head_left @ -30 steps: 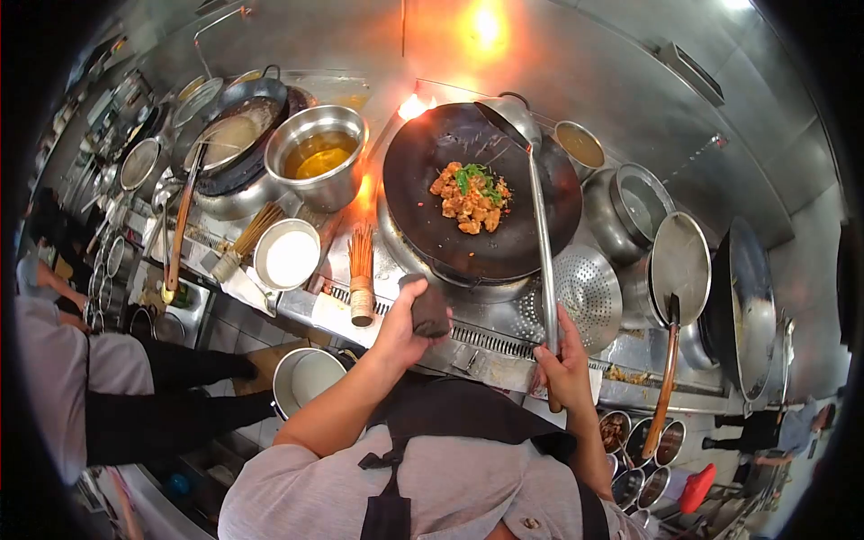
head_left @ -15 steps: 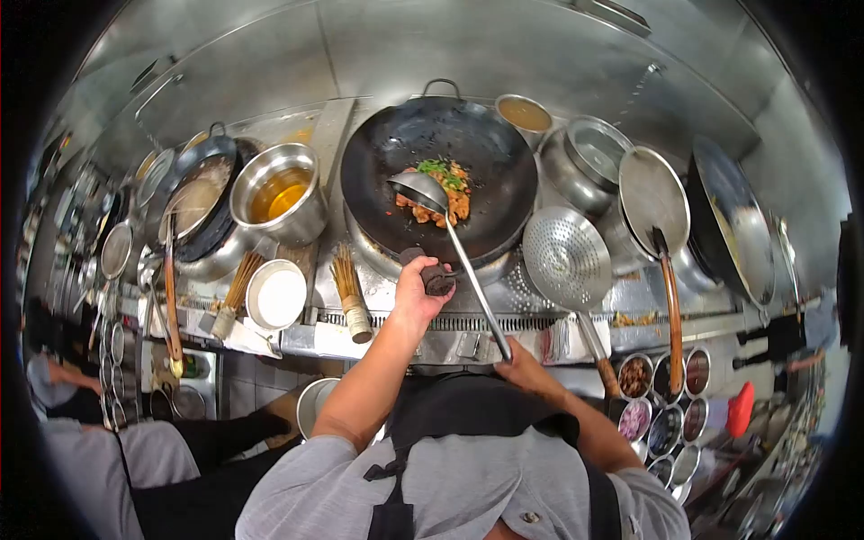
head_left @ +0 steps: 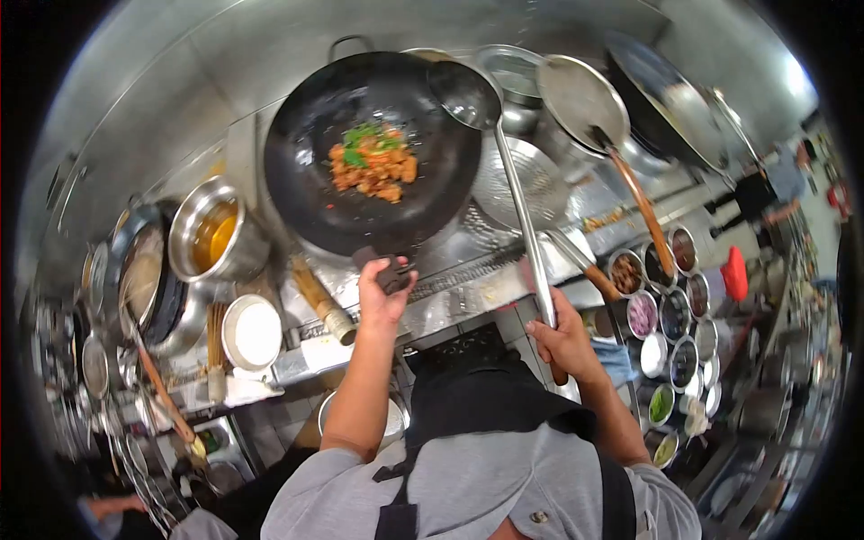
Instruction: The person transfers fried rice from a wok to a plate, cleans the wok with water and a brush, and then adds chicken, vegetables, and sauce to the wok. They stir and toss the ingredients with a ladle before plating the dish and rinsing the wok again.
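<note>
Since half a second ago our ladle (head_left: 520, 216) has come up out of the wok (head_left: 315, 189); its bowl now hangs past the wok's far right rim, where earlier it sat on the food (head_left: 371, 162). Our view has swung too, so the wok now sits higher and more to the left.

Our left hand (head_left: 382, 297) is closed around the wok's near handle, with a dark cloth (head_left: 391, 273) between the fingers (head_left: 407, 277) and the metal. Our right hand (head_left: 562, 340) is wrapped tight round the lower end of the ladle's long shaft. The food lies in a loose heap near the middle of the wok, well clear of the rim.

We judge the risks to be these. The cloth is the only thing between our skin and the hot handle, and if it slides, the grip could fail or we could get burned. The ladle bowl hangs close to a round lid (head_left: 580, 99) and the steel pots behind it, so a careless swing could knock them. A pot of oil (head_left: 211, 236) stands just to the left of the wok, and a jolt that way could slop it onto the surface (head_left: 450, 297). A perforated strainer (head_left: 526, 184) lies beneath the ladle's shaft, and small seasoning tubs (head_left: 670, 315) crowd the right edge.
</note>
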`<state>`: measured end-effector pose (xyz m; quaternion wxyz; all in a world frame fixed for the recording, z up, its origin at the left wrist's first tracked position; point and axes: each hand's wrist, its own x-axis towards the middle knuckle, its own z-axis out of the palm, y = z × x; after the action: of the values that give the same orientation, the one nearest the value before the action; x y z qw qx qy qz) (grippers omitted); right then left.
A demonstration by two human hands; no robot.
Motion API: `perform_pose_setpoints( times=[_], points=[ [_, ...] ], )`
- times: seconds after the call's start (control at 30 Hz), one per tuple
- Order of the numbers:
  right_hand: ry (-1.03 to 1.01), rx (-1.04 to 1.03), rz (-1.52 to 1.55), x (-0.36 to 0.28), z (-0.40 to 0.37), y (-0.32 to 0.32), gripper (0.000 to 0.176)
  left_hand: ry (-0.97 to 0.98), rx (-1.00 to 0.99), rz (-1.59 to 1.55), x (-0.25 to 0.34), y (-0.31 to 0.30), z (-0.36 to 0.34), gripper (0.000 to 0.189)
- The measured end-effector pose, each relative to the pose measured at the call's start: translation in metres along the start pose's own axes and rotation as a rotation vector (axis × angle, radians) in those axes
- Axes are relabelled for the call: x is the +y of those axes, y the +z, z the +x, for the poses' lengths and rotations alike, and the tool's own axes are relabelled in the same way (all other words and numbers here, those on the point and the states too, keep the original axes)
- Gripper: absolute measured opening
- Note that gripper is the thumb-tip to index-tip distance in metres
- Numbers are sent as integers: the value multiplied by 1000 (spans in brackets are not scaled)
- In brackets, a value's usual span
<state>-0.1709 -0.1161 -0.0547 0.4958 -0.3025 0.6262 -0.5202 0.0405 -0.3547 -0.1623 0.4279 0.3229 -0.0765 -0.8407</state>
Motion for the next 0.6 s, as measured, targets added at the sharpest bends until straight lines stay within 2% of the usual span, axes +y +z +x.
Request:
perform_pose_setpoints(
  times=[0.07, 0.13, 0.3, 0.4, 0.43, 0.6],
  points=[
    [-10, -5, 165, -11, -25, -11, 63, 72, 71, 46, -2, 12, -17, 21],
    [-24, 25, 264, -13, -47, -27, 65, 17, 69, 30, -3, 6, -28, 23],
    [-204, 97, 460, 10, -115, -85, 65, 42, 115, 80, -35, -18, -84, 26],
    [-211, 350, 370, 32, -165, -126, 65, 45, 124, 125, -62, -32, -127, 25],
    [-200, 398, 345, 38, -185, -141, 64, 100, 153, 123, -75, -32, -141, 26],
    [-104, 645, 289, 73, -267, -211, 55, 112, 185, 158, -122, -61, -190, 25]
  ],
)
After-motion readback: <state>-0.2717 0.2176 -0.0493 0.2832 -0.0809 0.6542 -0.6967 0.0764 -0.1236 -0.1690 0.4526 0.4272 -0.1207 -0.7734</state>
